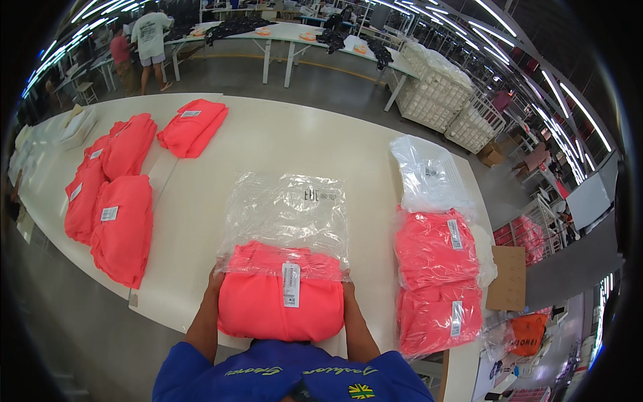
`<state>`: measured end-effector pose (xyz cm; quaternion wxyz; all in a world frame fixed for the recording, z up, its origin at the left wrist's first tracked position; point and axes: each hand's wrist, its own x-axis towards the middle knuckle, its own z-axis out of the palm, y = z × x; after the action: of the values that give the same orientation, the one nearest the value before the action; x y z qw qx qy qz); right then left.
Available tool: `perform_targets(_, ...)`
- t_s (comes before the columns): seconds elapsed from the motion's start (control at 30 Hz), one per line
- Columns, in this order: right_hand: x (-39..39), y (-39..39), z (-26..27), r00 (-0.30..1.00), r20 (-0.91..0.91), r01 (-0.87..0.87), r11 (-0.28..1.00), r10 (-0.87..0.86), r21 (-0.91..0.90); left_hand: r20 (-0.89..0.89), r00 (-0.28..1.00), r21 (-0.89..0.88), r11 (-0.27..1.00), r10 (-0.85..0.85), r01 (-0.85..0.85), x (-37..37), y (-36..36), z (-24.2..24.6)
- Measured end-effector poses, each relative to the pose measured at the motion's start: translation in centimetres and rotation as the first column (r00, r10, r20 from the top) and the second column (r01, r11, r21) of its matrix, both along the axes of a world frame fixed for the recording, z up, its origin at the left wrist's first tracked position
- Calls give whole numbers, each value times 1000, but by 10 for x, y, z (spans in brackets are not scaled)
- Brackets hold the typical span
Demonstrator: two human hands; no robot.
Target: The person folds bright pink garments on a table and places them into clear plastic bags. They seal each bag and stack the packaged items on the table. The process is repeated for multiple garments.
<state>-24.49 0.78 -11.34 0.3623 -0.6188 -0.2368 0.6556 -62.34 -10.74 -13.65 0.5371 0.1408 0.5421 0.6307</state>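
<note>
A folded coral-pink garment (271, 306) with a white tag (291, 285) lies before me at the table's near edge. Its far part sits inside the mouth of a clear plastic bag (281, 211), which stretches flat away from me and bears print. My left hand (218, 274) grips the bag's mouth at the garment's left side. On the opposite side, my right hand (347, 279) holds the other edge of the mouth. The fingers of both hands are partly hidden by the plastic and the garment.
Unbagged coral garments (123, 226) lie at the left, and another (193, 128) farther back. Bagged garments (437, 251) line the right side, below a stack of plastic bags (427, 173). Cardboard (506, 279) is beyond them. Two people stand near a far table (281, 32).
</note>
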Motion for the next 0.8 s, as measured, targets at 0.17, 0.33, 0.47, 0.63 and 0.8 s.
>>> perform_targets(0.17, 7, -31, -6, 986, -167, 31, 997, -20, 66, 305, 952, 356, 926, 11, -125, 28, -8, -23)
perform_targets(0.33, 13, -60, -10, 990, -137, 15, 985, 9, 169, 182, 977, 318, 947, -107, 45, 46, -29, -13)
perform_targets(0.47, 26, -67, -23, 930, 323, -254, 943, 178, 213, -36, 976, 189, 957, -215, 218, 29, -54, -1)
perform_targets(0.63, 44, -87, -41, 853, 471, -400, 864, 227, 307, 226, 961, 18, 987, -157, 157, 14, -89, -4)
perform_targets(0.8, 59, -131, -33, 873, 434, -379, 871, 225, 311, 288, 955, -114, 988, -66, 103, 19, -141, -4)
